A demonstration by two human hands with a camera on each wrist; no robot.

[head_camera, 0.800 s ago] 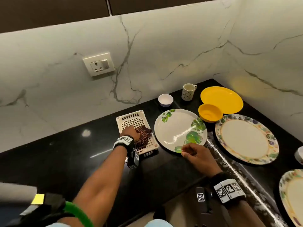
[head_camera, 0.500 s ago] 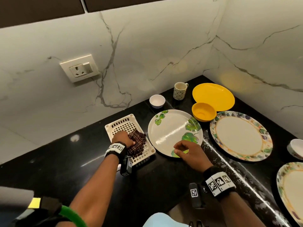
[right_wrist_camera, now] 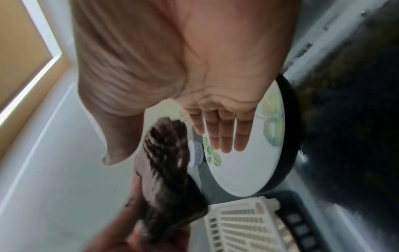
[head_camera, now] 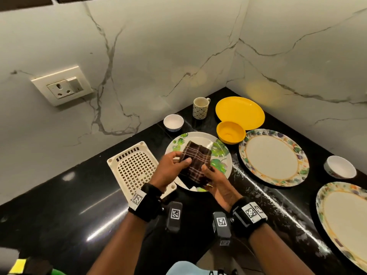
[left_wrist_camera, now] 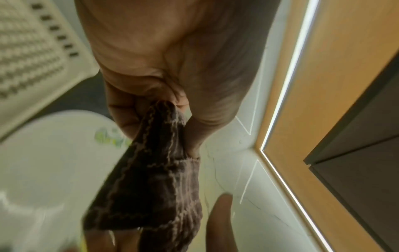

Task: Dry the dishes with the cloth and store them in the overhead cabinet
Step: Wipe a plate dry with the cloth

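My left hand [head_camera: 181,158] pinches a folded brown checked cloth [head_camera: 196,161] between thumb and fingers, holding it above the white plate with green leaves [head_camera: 220,155] on the black counter. In the left wrist view the cloth [left_wrist_camera: 151,179] hangs from that pinch over the blurred plate [left_wrist_camera: 43,162]. My right hand [head_camera: 208,175] is turned palm up under the cloth's near edge, thumb against it. The right wrist view shows its fingers [right_wrist_camera: 222,136] straight and spread from the thumb, with the cloth [right_wrist_camera: 164,162] beside them and the plate [right_wrist_camera: 244,167] beyond.
A white perforated tray [head_camera: 135,167] lies left of the leaf plate. Behind stand a small white bowl [head_camera: 173,122], a patterned mug [head_camera: 201,105], a yellow plate [head_camera: 240,112] and yellow bowl [head_camera: 230,132]. Two floral plates [head_camera: 272,156] [head_camera: 345,219] and a bowl [head_camera: 339,167] lie right. Dark cabinets [head_camera: 23,2] hang overhead.
My left hand lifted the cloth out of the white tray and carried it right, over the leaf plate. My right hand left the plate's near rim and turned palm up against the cloth.
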